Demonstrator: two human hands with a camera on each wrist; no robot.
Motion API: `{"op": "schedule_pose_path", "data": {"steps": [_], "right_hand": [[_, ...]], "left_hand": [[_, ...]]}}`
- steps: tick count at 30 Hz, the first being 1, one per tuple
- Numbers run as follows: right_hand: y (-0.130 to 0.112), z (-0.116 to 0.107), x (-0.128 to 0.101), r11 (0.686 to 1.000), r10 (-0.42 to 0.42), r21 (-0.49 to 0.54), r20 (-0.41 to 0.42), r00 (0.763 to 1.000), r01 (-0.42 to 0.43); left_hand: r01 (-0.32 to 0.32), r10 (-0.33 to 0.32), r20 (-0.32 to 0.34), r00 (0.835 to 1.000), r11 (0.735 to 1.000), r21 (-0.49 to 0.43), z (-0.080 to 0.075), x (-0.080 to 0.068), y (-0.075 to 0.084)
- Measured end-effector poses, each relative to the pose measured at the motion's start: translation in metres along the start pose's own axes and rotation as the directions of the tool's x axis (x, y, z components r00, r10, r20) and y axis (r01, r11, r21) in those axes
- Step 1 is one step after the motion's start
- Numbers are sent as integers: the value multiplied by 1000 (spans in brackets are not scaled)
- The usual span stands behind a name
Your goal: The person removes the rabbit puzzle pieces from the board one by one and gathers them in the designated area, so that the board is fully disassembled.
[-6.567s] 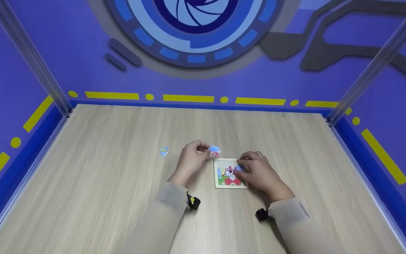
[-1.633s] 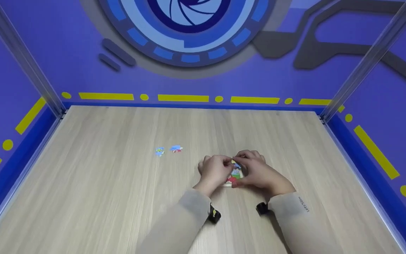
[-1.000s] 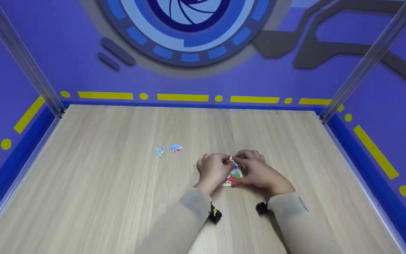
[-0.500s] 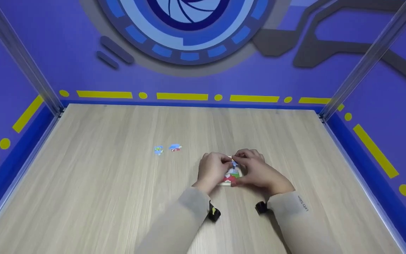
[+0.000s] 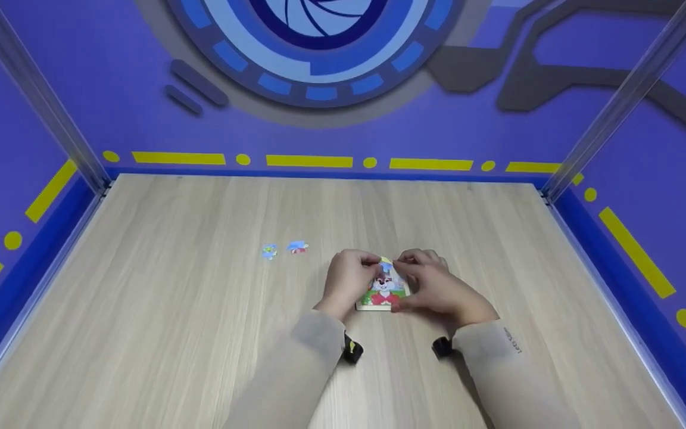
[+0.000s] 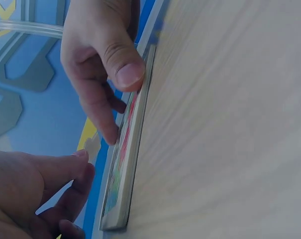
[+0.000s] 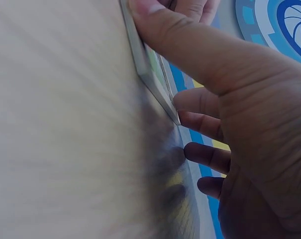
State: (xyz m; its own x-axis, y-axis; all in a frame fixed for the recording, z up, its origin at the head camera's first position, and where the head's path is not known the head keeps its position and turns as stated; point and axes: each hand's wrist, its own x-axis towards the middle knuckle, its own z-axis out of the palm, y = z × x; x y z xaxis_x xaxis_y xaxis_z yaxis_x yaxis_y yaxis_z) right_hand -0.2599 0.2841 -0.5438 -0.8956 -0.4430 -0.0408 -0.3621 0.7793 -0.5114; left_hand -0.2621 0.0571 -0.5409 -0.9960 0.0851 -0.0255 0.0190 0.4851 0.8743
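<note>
One puzzle tray (image 5: pixel 382 296) sits centre-frame; left hand (image 5: pixel 348 280) and right hand (image 5: pixel 438 287) both grasp its edges. Two loose pieces (image 5: pixel 283 249) lie left, with lots of open table (image 5: pixel 170 310) around.

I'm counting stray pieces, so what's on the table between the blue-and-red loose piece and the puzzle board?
Nothing: in the head view, bare wooden table separates the blue-and-red piece from the puzzle board.
</note>
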Motion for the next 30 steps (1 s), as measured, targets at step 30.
{"op": "schedule_pose_path", "data": {"steps": [30], "right_hand": [[-1,1,-1,999,50,11,2,999,-50]], "left_hand": [[150,-146,-220,964,989,0,-66,17,-36]]}}
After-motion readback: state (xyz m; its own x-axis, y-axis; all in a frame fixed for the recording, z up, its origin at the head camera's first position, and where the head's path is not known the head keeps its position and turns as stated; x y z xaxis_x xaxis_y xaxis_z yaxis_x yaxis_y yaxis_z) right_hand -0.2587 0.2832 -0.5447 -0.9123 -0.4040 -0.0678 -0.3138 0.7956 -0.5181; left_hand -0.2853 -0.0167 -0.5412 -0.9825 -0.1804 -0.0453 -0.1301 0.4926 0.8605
